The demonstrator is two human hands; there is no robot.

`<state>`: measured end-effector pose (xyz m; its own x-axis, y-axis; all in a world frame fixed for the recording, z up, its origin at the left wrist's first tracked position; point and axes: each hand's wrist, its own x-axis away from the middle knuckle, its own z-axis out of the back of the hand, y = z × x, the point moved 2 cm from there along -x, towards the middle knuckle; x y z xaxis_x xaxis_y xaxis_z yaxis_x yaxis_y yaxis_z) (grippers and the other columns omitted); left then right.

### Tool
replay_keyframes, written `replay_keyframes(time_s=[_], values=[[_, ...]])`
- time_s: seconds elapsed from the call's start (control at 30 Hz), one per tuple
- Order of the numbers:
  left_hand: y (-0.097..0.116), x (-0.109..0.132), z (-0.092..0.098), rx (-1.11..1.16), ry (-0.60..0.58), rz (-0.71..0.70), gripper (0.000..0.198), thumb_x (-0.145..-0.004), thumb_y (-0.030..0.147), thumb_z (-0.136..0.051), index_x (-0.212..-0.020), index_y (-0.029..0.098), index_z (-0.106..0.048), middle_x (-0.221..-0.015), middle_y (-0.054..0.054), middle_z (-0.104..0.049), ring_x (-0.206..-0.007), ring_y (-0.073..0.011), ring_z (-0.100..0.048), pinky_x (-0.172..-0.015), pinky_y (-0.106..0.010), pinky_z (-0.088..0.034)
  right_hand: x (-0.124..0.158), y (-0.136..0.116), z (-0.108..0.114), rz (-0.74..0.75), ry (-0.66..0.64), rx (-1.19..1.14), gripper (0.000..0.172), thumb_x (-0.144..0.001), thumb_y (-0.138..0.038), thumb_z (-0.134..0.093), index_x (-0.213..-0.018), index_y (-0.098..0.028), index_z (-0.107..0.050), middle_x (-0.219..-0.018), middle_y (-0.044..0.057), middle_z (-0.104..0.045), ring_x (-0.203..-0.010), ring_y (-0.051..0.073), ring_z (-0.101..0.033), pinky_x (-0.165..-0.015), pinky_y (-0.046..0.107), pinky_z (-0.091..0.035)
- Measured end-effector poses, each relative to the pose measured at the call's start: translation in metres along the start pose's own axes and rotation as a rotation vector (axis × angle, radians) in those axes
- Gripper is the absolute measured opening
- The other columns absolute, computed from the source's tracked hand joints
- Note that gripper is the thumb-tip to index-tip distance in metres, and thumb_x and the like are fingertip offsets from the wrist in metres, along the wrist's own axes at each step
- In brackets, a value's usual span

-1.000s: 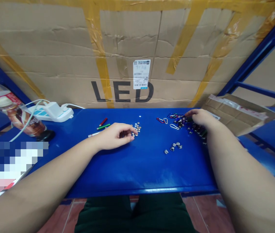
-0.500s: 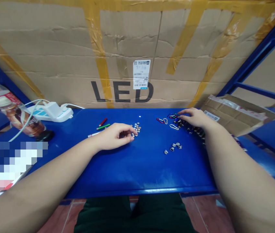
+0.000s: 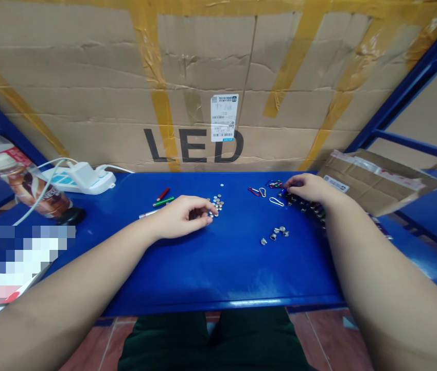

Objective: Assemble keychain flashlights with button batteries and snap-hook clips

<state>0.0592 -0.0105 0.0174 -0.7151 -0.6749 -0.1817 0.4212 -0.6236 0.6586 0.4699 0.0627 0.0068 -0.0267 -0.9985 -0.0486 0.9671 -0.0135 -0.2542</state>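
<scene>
Dark green trousers [image 3: 164, 342] are showing below the front edge of the blue counter [image 3: 218, 273]. Beyond that edge, small silver metal pieces [image 3: 274, 236] are lying in a loose group, right of centre. The left hand [image 3: 181, 217] is resting with its grip curled but spread, thumb standing apart from the fingers, fingertips just beside a scatter of small discs [image 3: 219, 202]; one more disc is lying alone farther back. Near the left wrist, a green tube [image 3: 163, 202] and a red tube [image 3: 163, 194] are lying side by side. The right hand [image 3: 310, 188] is reaching over a row of dark, shiny pieces [image 3: 311, 207]; cannot tell whether its grip is pinching any. Left of it, carabiners [image 3: 254, 192] are lying. A small carton [image 3: 372, 179] is leaning behind the right forearm; a large cardboard box [image 3: 118, 103], lettered LED, is filling the back.
</scene>
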Motion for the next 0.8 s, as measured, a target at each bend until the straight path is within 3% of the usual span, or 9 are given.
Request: replay_keyframes(time_s=[0.17, 0.33, 0.57, 0.8], values=[[0.000, 0.000, 0.000, -0.013, -0.010, 0.001, 0.029, -0.096, 0.040, -0.064, -0.116, 0.021, -0.075, -0.098, -0.006, -0.075, -0.079, -0.0169, -0.066, -0.070, -0.028, -0.052, -0.002, -0.002, -0.004, -0.020, 0.034, 0.082, 0.022, -0.085, -0.028, -0.063, -0.097, -0.022, -0.080, -0.098, 0.005, -0.079, -0.091, 0.024, -0.072, -0.087, 0.032, -0.055], [0.000, 0.000, 0.003, -0.044, 0.034, 0.007, 0.028, -0.096, 0.037, -0.064, -0.115, 0.021, -0.075, -0.101, -0.006, -0.076, -0.086, -0.0193, -0.068, -0.077, -0.031, -0.054, -0.010, -0.011, -0.015, 0.191, 0.182, 0.135, 0.033, -0.090, -0.027, -0.059, -0.117, -0.019, -0.076, -0.121, 0.010, -0.075, -0.115, 0.026, -0.068, -0.105, 0.036, -0.050], [-0.003, 0.000, 0.006, -0.097, 0.099, 0.059, 0.028, -0.095, 0.038, -0.063, -0.113, 0.021, -0.076, -0.097, -0.006, -0.077, -0.086, -0.0203, -0.069, -0.075, -0.031, -0.053, -0.012, -0.024, -0.024, 0.223, 0.055, 0.099, 0.047, -0.091, -0.022, -0.055, -0.136, -0.024, -0.069, -0.138, 0.004, -0.070, -0.127, 0.025, -0.065, -0.112, 0.035, -0.048], [-0.003, 0.000, 0.006, -0.089, 0.082, 0.061, 0.028, -0.094, 0.037, -0.063, -0.113, 0.020, -0.076, -0.101, -0.007, -0.078, -0.089, -0.0210, -0.070, -0.076, -0.031, -0.053, -0.004, -0.043, -0.017, 0.282, -0.014, 0.214, 0.047, -0.085, -0.016, -0.056, -0.127, -0.026, -0.076, -0.128, 0.002, -0.076, -0.115, 0.024, -0.071, -0.104, 0.032, -0.053]])
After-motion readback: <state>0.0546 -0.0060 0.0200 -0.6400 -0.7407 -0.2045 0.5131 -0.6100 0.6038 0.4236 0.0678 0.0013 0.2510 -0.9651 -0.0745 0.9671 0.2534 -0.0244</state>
